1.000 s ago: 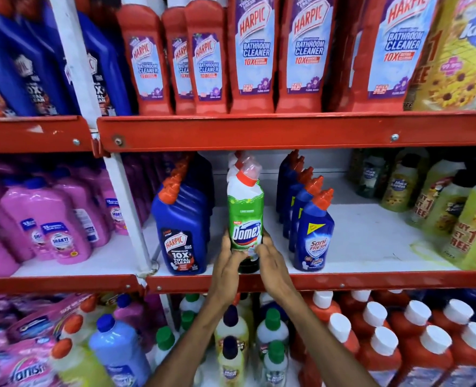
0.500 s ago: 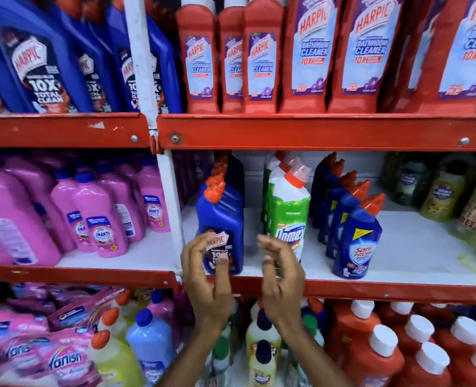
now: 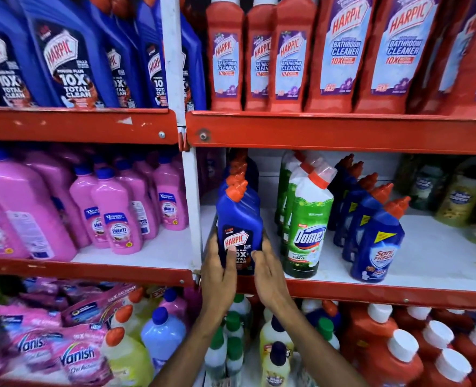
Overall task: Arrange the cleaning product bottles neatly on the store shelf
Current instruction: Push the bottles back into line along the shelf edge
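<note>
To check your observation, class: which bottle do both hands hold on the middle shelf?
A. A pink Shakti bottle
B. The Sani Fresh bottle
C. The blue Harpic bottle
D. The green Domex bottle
C: the left hand and right hand clasp the lower part of the front blue Harpic bottle.

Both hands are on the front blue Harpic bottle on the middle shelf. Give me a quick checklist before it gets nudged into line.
1. Grip: left hand and right hand clasp the blue orange-capped Harpic bottle from both sides: ok.
2. Label faces front: ok.
3. Upright: leans slightly left: not ok.
4. Gap to the green Domex bottle on its right: ok.
5. Base seated on the white shelf board: hidden by the hands: cannot tell.
6. Clear of the white upright post: cannot tell.
</note>
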Motion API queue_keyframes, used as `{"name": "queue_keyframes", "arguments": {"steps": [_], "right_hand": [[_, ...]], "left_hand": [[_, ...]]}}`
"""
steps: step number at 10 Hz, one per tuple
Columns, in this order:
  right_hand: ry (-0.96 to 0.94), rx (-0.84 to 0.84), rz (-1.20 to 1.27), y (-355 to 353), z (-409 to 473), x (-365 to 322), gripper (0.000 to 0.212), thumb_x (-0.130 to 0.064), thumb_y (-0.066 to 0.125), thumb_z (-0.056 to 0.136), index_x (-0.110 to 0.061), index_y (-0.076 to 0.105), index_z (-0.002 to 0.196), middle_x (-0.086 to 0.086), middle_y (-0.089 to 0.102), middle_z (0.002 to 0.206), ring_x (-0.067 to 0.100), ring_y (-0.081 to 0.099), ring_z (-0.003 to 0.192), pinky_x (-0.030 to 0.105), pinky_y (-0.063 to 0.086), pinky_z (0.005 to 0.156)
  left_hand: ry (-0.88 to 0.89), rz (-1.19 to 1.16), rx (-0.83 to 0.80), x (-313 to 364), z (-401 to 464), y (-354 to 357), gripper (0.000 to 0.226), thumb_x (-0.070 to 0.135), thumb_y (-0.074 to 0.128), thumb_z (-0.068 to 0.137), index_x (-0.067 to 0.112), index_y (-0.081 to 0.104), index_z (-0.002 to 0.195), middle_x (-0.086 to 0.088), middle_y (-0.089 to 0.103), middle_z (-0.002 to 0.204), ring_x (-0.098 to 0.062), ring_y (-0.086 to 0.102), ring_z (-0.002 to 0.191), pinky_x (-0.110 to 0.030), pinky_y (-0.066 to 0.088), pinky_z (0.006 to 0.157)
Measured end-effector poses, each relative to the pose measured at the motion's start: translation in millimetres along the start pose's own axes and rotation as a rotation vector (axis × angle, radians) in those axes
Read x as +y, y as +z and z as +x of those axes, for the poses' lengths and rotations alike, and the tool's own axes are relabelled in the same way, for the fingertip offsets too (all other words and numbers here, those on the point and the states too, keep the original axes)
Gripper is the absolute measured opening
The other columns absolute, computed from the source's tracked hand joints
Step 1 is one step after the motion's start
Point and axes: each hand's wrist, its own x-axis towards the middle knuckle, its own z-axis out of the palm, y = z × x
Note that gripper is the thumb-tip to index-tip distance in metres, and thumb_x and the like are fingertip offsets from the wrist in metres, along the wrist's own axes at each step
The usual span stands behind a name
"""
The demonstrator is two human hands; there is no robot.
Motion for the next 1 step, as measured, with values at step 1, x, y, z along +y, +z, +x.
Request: {"name": "queue_keyframes", "arguments": {"steps": [1], "right_hand": [[-0.030,0.047,0.009,-4.5,-7.7,-2.8,0.065,-0.035,0.035,0.090,-0.017,0.036,0.153,0.011,0.056,0.147,0.029,0.058,0.127,0.045,0.045,0.109]], "left_hand": [[0.070,0.045,0.043,8.8,-5.7,-4.4,0.062,0.022,0.056,0.102,0.021,0.028,0.158,-0.004,0.051,0.155,-0.017,0.054,0.138,-0.016,0.044,0.108]]}}
